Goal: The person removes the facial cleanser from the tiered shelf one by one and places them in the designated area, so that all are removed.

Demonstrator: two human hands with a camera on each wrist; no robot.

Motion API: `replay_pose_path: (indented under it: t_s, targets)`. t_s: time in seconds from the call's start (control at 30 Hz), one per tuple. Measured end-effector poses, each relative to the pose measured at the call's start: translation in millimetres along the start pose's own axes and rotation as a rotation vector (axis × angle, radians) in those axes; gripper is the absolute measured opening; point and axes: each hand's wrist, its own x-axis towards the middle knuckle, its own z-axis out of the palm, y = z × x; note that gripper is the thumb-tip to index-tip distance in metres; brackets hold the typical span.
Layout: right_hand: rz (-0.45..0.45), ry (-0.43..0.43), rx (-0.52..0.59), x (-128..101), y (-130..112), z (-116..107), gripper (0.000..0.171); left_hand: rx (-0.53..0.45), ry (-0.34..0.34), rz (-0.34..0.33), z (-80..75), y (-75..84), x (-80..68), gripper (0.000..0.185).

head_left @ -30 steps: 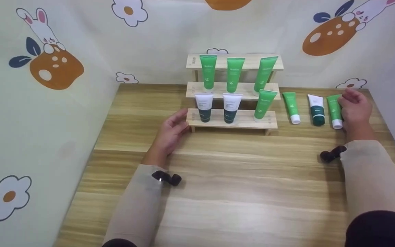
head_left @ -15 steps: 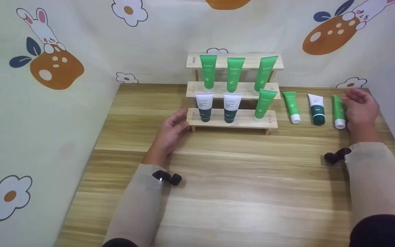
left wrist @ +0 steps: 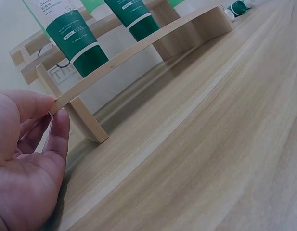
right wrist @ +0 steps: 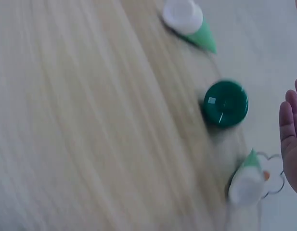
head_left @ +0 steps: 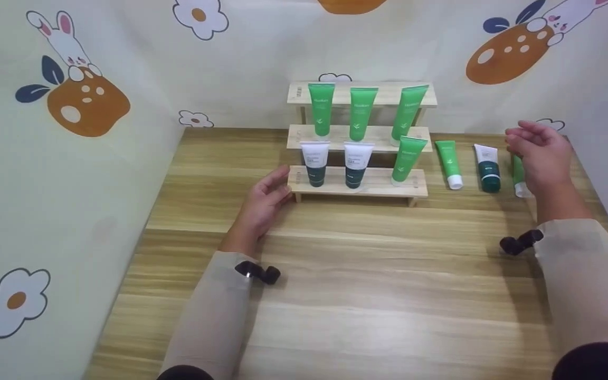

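Hands frame a half-filled rack: six tubes shelved, three left on the counter.

Right hand [head_left: 541, 155] hovers loosely spread, holding nothing, above the light-green white-capped tube [head_left: 518, 177] lying on the wooden counter [head_left: 367, 274]; to its left lie a white-and-dark-green tube [head_left: 487, 168] and another light-green tube [head_left: 449, 164]. Left hand [head_left: 262, 203], fingers relaxed, touches the end of the three-tier wooden rack [head_left: 359, 187], which judging by its rows seems partly stocked.

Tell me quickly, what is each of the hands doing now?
Left hand: open, fingertips touching the wooden rack.
Right hand: open, holding nothing, above the green tube.
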Motion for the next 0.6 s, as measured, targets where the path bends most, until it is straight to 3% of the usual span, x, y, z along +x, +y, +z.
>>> replay_pose_path:
  t_s: [0.2,0.6]
  targets:
    - [-0.099,-0.092,0.072,-12,-10,28,0.059,-0.01,-0.002,0.004,-0.3,0.1,-0.2,0.051]
    - [-0.233,-0.251,0.057,-43,-26,80,0.05,-0.028,-0.014,0.014,1.1,1.9,-2.0,0.051]
